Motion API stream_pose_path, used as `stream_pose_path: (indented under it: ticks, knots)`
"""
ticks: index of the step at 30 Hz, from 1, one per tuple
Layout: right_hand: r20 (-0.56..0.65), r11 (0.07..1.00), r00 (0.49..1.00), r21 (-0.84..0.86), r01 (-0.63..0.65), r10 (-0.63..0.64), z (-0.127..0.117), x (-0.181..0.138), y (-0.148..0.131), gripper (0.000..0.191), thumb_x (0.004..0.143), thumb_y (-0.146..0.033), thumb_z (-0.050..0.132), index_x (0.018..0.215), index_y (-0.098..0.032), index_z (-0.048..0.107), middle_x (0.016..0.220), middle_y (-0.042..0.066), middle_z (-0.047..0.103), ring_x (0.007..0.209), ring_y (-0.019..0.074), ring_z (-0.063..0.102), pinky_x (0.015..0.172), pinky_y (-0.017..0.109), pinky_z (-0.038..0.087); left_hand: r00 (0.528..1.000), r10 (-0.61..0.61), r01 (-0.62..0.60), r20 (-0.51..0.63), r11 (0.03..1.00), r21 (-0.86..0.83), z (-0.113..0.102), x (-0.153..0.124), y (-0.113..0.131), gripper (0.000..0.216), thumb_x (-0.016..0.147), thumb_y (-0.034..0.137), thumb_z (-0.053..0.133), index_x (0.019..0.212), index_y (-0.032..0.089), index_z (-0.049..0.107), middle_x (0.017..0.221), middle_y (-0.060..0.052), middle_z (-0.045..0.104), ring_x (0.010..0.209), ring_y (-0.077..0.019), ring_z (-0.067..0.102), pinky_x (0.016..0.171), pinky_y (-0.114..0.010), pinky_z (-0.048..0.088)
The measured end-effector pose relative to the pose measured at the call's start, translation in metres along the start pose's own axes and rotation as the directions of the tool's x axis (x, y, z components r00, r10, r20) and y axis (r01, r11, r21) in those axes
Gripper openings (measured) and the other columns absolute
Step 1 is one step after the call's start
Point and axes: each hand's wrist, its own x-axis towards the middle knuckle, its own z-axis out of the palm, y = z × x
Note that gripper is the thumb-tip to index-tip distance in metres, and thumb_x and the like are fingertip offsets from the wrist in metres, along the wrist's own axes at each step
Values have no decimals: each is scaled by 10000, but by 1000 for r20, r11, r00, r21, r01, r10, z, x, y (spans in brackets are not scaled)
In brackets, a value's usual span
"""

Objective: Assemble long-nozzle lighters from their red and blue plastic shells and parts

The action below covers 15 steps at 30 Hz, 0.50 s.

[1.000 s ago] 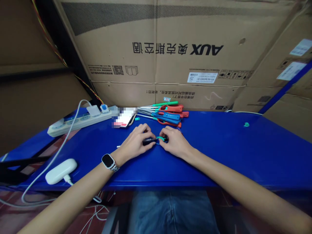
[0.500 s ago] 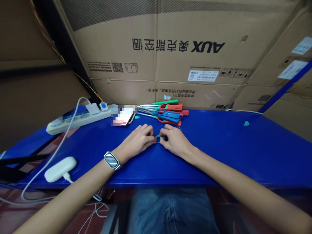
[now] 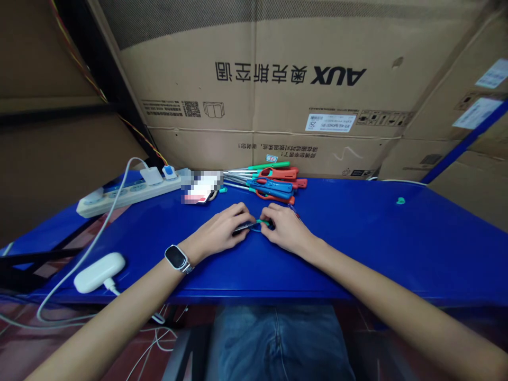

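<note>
My left hand (image 3: pixel 227 228) has its fingers closed round the grey metal tube of a long-nosed lighter (image 3: pixel 243 227), low over the blue table. My right hand (image 3: pixel 286 228) grips the same lighter at its blue and green handle part, most of which the fingers hide. A small purple and red piece shows behind the right knuckles; whether it belongs to the lighter I cannot tell. Just beyond both hands lies a pile of long-nosed lighters (image 3: pixel 273 186) with red, blue and green handles, tubes pointing left. A small green piece (image 3: pixel 223 190) rests beside the tubes.
A phone (image 3: pixel 206 186), partly blurred out, lies left of the pile. Further left are a white power strip (image 3: pixel 119 197) with plugs and a white case (image 3: pixel 99 272) on a cable. Another green piece (image 3: pixel 400 201) sits at right. A large cardboard box (image 3: pixel 254 121) stands behind the table.
My left hand has shifted and turned slightly, so the grey tube now shows between its thumb and fingers. My right hand has stayed almost in place.
</note>
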Motion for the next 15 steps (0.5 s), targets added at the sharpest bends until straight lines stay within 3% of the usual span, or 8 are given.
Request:
stream_pose_path:
  ticks: [5, 9, 12, 15]
  knots:
    - [-22, 999, 1000, 40, 0, 1, 0, 0, 1, 59, 809, -123, 611, 827, -173, 637, 819, 20, 597, 686, 126, 545, 653, 242, 377, 981, -163, 183, 104, 956, -230, -7, 3, -5, 187, 897, 307, 591, 1012, 186, 676, 901, -24, 634, 718, -146, 585, 684, -270, 481]
    - [-21, 996, 1000, 85, 5, -3, 0, -1, 4, 66, 797, -112, 621, 820, -172, 638, 794, 11, 596, 664, 117, 531, 633, 234, 370, 962, -224, 270, 154, 855, -443, -9, 7, -13, 238, 888, 364, 612, 968, 164, 712, 889, -42, 694, 754, -156, 629, 702, -264, 496]
    - [-20, 994, 1000, 108, 20, -18, 1, 0, 6, 76, 793, -111, 615, 830, -173, 638, 787, 6, 594, 654, 114, 522, 627, 234, 367, 960, -260, 280, 107, 861, -424, -7, 9, -15, 242, 911, 346, 571, 988, 159, 705, 897, -52, 694, 765, -167, 633, 704, -278, 494]
    - [-31, 994, 1000, 111, 9, -6, 1, 0, 6, 91, 779, -113, 618, 844, -177, 618, 777, -1, 597, 648, 116, 515, 621, 238, 359, 966, -256, 258, 38, 939, -229, -4, 10, -13, 198, 923, 286, 543, 978, 163, 688, 873, -47, 654, 725, -162, 600, 671, -282, 468]
